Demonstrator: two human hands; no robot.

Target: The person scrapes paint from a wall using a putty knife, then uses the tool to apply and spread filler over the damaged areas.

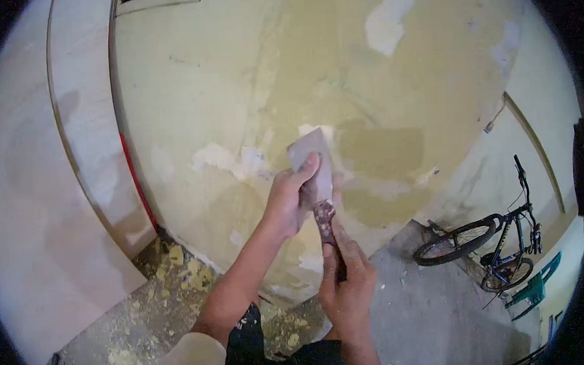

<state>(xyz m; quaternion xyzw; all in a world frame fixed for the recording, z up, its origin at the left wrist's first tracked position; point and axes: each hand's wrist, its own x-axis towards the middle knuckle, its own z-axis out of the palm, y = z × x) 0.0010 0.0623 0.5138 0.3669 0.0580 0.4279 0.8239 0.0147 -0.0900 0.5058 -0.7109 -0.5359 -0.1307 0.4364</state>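
Note:
A scraper with a wide flat metal blade and a dark, stained handle is held in front of the wall. Its blade edge points up and overlaps a pale patch where paint is gone. My left hand grips the blade from the left side, thumb laid flat on its face and fingers behind it. Lower down, my right hand is closed around the handle, the index finger stretched along it. The wall's yellowish paint is peeled in several whitish patches around the blade.
Paint flakes litter the floor along the wall's foot. Pale boards lean at the left, beside a thin red strip. A bicycle stands at the right, near a green chair.

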